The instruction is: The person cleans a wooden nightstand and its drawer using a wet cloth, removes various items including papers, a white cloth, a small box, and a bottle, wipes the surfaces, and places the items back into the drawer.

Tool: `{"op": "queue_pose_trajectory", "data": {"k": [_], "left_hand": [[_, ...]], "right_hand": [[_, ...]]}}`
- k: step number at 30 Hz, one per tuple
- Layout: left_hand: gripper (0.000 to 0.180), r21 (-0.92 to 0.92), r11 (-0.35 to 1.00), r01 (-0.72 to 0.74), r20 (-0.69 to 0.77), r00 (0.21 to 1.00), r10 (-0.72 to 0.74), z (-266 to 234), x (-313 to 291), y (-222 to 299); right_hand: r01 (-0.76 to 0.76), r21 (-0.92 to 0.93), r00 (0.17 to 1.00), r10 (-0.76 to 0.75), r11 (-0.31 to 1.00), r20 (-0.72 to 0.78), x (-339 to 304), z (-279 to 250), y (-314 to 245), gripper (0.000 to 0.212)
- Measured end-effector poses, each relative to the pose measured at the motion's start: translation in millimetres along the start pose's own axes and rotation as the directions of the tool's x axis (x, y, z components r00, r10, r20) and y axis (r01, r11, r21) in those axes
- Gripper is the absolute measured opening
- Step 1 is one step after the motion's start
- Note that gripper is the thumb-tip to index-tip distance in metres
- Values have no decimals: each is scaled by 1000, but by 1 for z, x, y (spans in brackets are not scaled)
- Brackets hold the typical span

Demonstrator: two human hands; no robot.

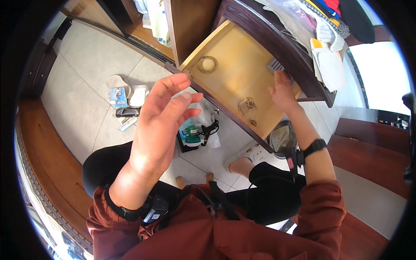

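Observation:
A pulled-out wooden drawer (229,56) lies in front of me. My right hand (284,92) reaches into its right side, fingers stretched out, thumb apart. Its fingertips are at a small grey striped object (275,65) by the drawer's far right side; whether they touch it I cannot make out. My left hand (162,115) hovers before the drawer's left front corner, fingers loosely bent and apart, holding nothing. Inside the drawer are a round ring-shaped roll (208,64), a tangled brownish bundle (246,105) and a tiny dark piece (253,123).
Cloths and papers (327,60) are heaped on the dark cabinet top. On the tiled floor lie a blue packet (117,97), a black object (127,112) and a green bottle (192,135). A bin (281,135) stands under the drawer's right end. Wooden furniture (52,173) borders the left.

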State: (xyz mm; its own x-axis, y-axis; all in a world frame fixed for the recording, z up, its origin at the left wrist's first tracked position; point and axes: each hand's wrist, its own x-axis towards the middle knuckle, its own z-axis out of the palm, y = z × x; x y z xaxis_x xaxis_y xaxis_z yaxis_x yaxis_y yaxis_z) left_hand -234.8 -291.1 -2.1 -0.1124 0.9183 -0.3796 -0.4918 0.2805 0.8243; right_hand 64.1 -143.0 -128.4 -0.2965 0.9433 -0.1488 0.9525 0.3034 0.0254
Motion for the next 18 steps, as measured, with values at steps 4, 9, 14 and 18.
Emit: {"op": "queue_pose_trajectory", "data": {"k": [4, 9, 14, 18], "left_hand": [[31, 17, 999, 37, -32, 999, -36, -4, 8, -4], [29, 21, 999, 48, -34, 998, -48, -3, 19, -4], [28, 24, 997, 77, -2, 997, -77, 1, 14, -4], [27, 55, 997, 51, 11, 999, -52, 1, 9, -6]], "right_hand": [[-239, -120, 971, 236, 963, -42, 47, 39, 34, 82], [-217, -118, 975, 210, 969, -68, 61, 48, 35, 93], [-130, -144, 991, 133, 981, 7, 36, 34, 17, 94], [-78, 265, 994, 54, 961, 99, 21, -4, -10, 88]]}}
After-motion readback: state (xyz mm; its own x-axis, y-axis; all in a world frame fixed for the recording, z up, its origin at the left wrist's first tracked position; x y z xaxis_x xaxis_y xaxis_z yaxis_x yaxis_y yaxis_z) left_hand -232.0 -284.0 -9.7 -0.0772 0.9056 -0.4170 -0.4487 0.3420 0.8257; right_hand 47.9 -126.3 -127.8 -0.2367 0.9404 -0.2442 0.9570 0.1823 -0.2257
